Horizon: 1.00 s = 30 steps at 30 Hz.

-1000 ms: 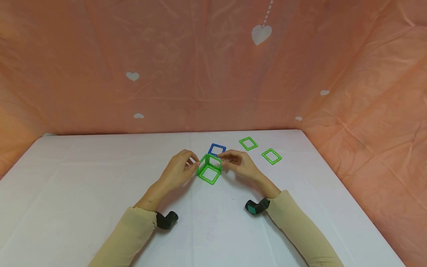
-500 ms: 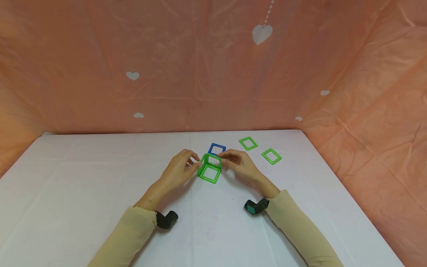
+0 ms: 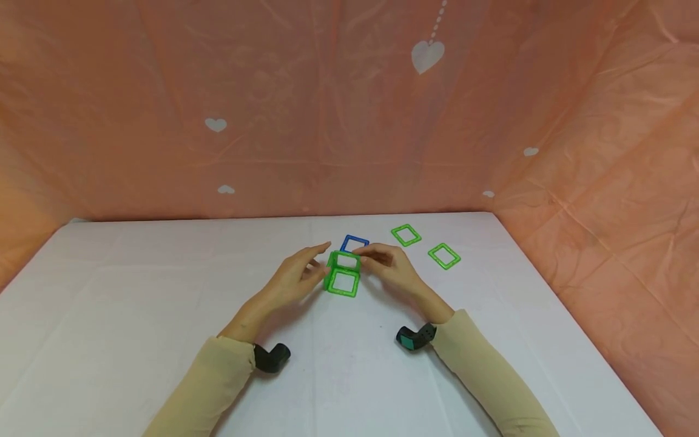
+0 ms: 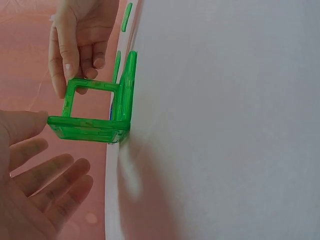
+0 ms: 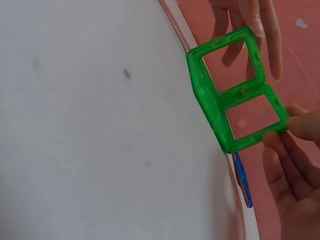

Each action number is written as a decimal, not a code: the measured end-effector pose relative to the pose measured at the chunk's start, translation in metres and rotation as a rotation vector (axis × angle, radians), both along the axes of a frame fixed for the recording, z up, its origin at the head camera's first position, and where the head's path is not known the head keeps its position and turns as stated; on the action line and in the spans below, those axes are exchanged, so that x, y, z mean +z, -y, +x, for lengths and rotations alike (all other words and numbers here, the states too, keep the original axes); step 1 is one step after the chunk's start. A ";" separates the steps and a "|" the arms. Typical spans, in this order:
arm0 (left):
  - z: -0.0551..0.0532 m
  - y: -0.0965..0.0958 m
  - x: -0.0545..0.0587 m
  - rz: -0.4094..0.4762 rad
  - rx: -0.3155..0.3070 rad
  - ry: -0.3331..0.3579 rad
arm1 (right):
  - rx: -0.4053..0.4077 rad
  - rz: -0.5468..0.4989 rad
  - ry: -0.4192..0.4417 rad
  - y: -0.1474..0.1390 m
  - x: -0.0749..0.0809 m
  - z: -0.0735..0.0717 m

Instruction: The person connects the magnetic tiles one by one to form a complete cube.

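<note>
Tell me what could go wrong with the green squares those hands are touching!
1. The left wall might flop over, because the left hand seems to touch it with just its thumb.
2. The right hand pinches the back wall near a corner, so a hard tug might pull it off the rest.
3. The blue square lies close behind, so the right hand might bump it.

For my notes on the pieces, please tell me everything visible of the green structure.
The green structure joins three open square frames, translucent and plastic-looking: one roughly level, two rising from it at a corner. It sits on or just above the white table. The right hand pinches the back frame; the left hand touches the left frame with its thumb.
</note>
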<state>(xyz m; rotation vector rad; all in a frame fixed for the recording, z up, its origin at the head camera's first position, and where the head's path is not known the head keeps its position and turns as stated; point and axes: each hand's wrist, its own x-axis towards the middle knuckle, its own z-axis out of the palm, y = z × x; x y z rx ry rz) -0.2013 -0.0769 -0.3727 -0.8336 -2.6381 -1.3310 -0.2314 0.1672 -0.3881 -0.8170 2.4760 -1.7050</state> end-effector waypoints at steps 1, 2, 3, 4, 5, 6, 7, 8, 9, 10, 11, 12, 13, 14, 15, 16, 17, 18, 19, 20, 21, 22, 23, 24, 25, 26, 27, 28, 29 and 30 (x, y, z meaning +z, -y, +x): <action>0.000 0.000 0.000 0.002 -0.003 -0.003 | -0.004 -0.002 -0.004 0.000 0.000 0.000; -0.001 0.000 -0.001 0.000 -0.005 -0.005 | -0.001 -0.009 -0.012 0.001 0.000 -0.001; -0.001 0.001 -0.001 -0.001 -0.007 -0.005 | -0.002 -0.013 -0.019 0.001 0.000 -0.001; -0.001 0.001 -0.001 -0.006 -0.010 -0.004 | 0.002 -0.019 -0.028 0.002 0.000 -0.001; -0.001 0.001 -0.001 -0.008 -0.013 -0.001 | 0.005 -0.023 -0.036 0.002 0.000 -0.001; -0.001 0.002 -0.001 -0.013 -0.016 0.001 | 0.010 -0.030 -0.041 0.003 0.000 -0.001; -0.001 0.002 -0.002 -0.020 -0.018 0.008 | 0.016 -0.037 -0.047 0.003 0.000 -0.001; -0.001 0.002 -0.002 -0.027 -0.021 0.014 | 0.020 -0.040 -0.048 0.003 -0.001 -0.001; -0.001 0.002 -0.002 -0.035 -0.023 0.022 | 0.021 -0.040 -0.047 0.004 -0.001 -0.001; -0.001 0.003 -0.002 -0.040 -0.026 0.029 | 0.023 -0.041 -0.045 0.004 -0.002 -0.001; -0.001 0.003 -0.003 -0.046 -0.029 0.038 | 0.021 -0.039 -0.040 0.004 -0.002 -0.001; 0.000 0.003 -0.003 -0.053 -0.030 0.046 | 0.019 -0.036 -0.035 0.004 -0.002 -0.001; 0.000 0.003 -0.003 -0.056 -0.030 0.054 | 0.015 -0.031 -0.032 0.005 -0.002 -0.001; 0.000 0.003 -0.003 -0.057 -0.031 0.058 | 0.011 -0.024 -0.031 0.005 -0.002 -0.001; 0.000 0.003 -0.003 -0.057 -0.030 0.064 | 0.009 -0.022 -0.028 0.006 -0.001 -0.001; 0.000 0.003 -0.003 -0.056 -0.030 0.065 | 0.007 -0.017 -0.031 0.006 -0.001 -0.001; 0.000 0.003 -0.003 -0.054 -0.028 0.066 | 0.005 -0.014 -0.032 0.007 -0.001 -0.002; 0.001 0.002 -0.003 -0.050 -0.025 0.066 | 0.001 -0.010 -0.031 0.007 -0.001 -0.002; 0.001 0.002 -0.003 -0.046 -0.021 0.066 | -0.002 -0.006 -0.031 0.007 0.000 -0.002; 0.001 0.002 -0.003 -0.043 -0.016 0.065 | -0.005 -0.003 -0.030 0.008 0.000 -0.003; 0.001 0.001 -0.003 -0.039 -0.011 0.064 | -0.008 -0.001 -0.025 0.008 0.000 -0.003; 0.001 0.001 -0.003 -0.037 -0.005 0.062 | -0.009 0.005 -0.025 0.008 0.000 -0.003; 0.001 0.000 -0.003 -0.035 0.002 0.059 | -0.009 0.006 -0.020 0.008 0.000 -0.003; 0.002 0.000 -0.003 -0.036 0.009 0.058 | -0.008 0.008 -0.017 0.009 0.000 -0.004; 0.002 -0.001 -0.002 -0.033 0.014 0.056 | -0.005 0.009 -0.014 0.008 0.001 -0.004; 0.002 -0.002 -0.002 -0.030 0.018 0.054 | 0.000 0.010 -0.013 0.008 0.001 -0.004; 0.003 -0.002 -0.002 -0.027 0.023 0.053 | 0.008 0.011 -0.012 0.008 0.001 -0.004; 0.003 -0.003 -0.002 -0.024 0.026 0.053 | 0.019 0.011 -0.012 0.007 0.001 -0.005; 0.003 -0.003 -0.002 -0.020 0.028 0.056 | 0.027 0.012 -0.010 0.007 0.001 -0.005; 0.003 -0.004 -0.002 -0.017 0.031 0.063 | 0.034 0.016 -0.009 0.006 0.001 -0.005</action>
